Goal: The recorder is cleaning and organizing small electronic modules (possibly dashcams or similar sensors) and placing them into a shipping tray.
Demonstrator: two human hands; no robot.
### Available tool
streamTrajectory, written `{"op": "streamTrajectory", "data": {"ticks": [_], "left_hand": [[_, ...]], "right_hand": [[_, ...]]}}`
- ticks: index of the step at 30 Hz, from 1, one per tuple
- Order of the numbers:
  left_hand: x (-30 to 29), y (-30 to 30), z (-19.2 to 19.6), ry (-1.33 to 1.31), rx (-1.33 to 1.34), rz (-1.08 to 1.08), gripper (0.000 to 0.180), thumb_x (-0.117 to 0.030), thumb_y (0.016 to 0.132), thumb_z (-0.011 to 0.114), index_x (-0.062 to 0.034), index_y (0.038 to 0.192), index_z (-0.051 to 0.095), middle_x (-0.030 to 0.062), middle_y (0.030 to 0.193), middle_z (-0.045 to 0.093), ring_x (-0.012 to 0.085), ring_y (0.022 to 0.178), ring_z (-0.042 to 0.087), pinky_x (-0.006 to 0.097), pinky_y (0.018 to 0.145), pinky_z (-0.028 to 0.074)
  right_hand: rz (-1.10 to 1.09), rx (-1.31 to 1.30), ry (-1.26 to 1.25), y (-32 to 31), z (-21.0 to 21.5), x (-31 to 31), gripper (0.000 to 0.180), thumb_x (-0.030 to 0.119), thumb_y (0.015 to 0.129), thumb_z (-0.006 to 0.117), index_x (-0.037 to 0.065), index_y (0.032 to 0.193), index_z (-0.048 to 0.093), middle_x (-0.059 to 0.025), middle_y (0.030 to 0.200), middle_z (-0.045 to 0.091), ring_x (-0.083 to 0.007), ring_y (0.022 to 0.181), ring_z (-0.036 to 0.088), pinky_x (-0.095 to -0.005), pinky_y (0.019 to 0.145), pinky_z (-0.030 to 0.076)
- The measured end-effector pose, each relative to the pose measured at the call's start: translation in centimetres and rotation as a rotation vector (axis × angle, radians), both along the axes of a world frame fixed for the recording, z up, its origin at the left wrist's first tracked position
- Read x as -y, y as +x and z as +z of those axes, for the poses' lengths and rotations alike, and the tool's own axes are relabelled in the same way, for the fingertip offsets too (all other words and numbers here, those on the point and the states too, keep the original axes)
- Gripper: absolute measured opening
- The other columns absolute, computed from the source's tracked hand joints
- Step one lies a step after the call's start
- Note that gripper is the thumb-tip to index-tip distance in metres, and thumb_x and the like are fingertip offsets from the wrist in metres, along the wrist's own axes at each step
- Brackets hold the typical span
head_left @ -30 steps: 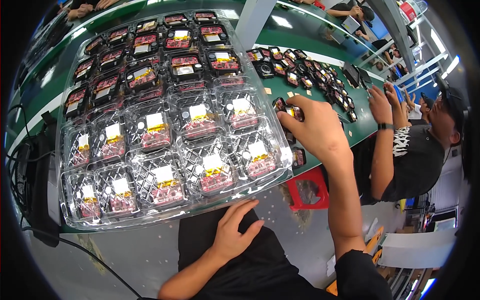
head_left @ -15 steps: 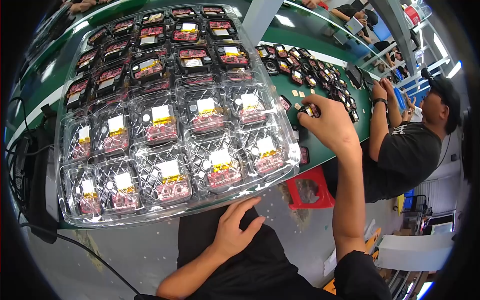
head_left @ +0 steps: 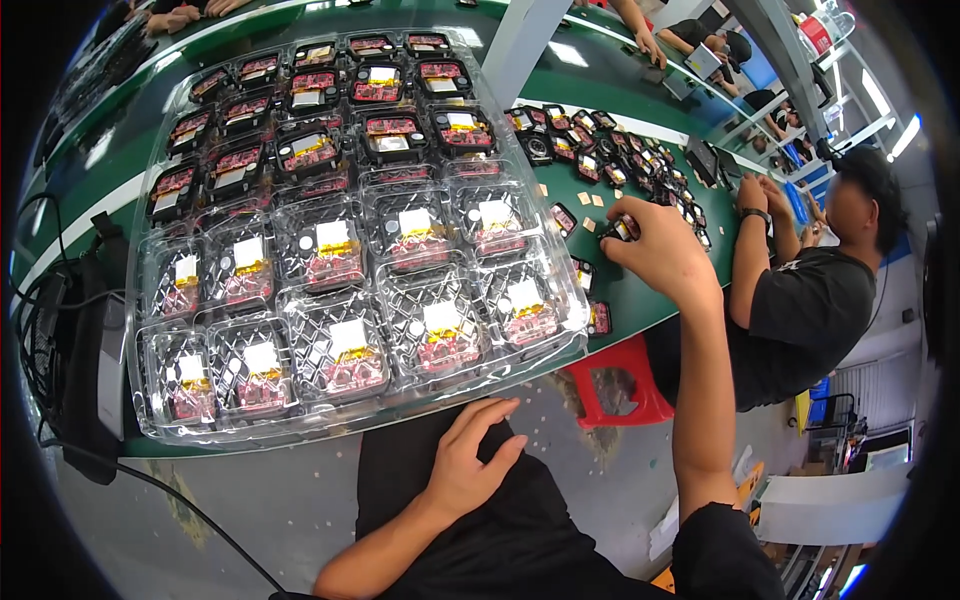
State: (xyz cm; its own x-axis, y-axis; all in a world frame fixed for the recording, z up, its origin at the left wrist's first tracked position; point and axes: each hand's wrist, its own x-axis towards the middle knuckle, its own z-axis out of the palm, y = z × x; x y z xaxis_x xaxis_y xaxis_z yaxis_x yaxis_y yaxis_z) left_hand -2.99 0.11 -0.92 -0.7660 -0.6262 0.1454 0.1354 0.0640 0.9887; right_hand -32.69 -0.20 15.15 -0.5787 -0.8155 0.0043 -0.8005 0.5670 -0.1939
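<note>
My right hand (head_left: 668, 252) is over the green bench, right of the tray, with thumb and fingers closed on a small black device housing (head_left: 622, 228) with a red circuit board inside. The fingers hide part of it. My left hand (head_left: 472, 462) rests on my lap below the tray's front edge, fingers loosely apart and holding nothing. A large clear plastic tray (head_left: 330, 425) carries rows of similar black housings with red boards and white, yellow-banded batteries. Clear plastic covers its nearer rows. Single housings (head_left: 598, 318) lie beside the tray near my right hand.
Further back on the green bench (head_left: 650, 290) is a pile of black housings (head_left: 640, 160), with small tan squares (head_left: 590, 198) scattered before it. A co-worker (head_left: 810, 290) sits at right, near a red stool (head_left: 625, 385). Black cables (head_left: 150, 478) hang at left.
The view has shifted slightly. The held housing now appears more tilted in my right hand, and more bench shows around it. My left hand stays on my lap.
</note>
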Motion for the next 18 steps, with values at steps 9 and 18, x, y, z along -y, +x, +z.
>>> {"op": "streamTrajectory", "data": {"ticks": [9,18], "left_hand": [[-0.1,0.0,-0.2,0.018,0.008,-0.005,0.042,-0.002,0.089,0.074,0.0040,0.129,0.061,0.0168,0.124,0.064,0.0256,0.113,0.066,0.036,0.098,0.054],[-0.2,0.0,-0.3,0.028,0.002,-0.006,0.042,-0.001,0.090,0.073,0.0044,0.129,0.060,0.0169,0.124,0.063,0.0259,0.114,0.066,0.036,0.098,0.054]], "right_hand": [[0.226,0.055,-0.115,3.9,1.1,3.7,0.038,0.021,0.082,0.072,0.001,0.114,0.071,-0.0248,0.090,0.072,-0.0406,0.085,0.071,-0.0427,0.082,0.056],[0.223,-0.083,-0.034,2.9,-0.4,4.9,0.041,0.018,0.079,0.073,0.003,0.117,0.072,-0.0259,0.101,0.073,-0.0415,0.099,0.070,-0.0449,0.092,0.055]]}}
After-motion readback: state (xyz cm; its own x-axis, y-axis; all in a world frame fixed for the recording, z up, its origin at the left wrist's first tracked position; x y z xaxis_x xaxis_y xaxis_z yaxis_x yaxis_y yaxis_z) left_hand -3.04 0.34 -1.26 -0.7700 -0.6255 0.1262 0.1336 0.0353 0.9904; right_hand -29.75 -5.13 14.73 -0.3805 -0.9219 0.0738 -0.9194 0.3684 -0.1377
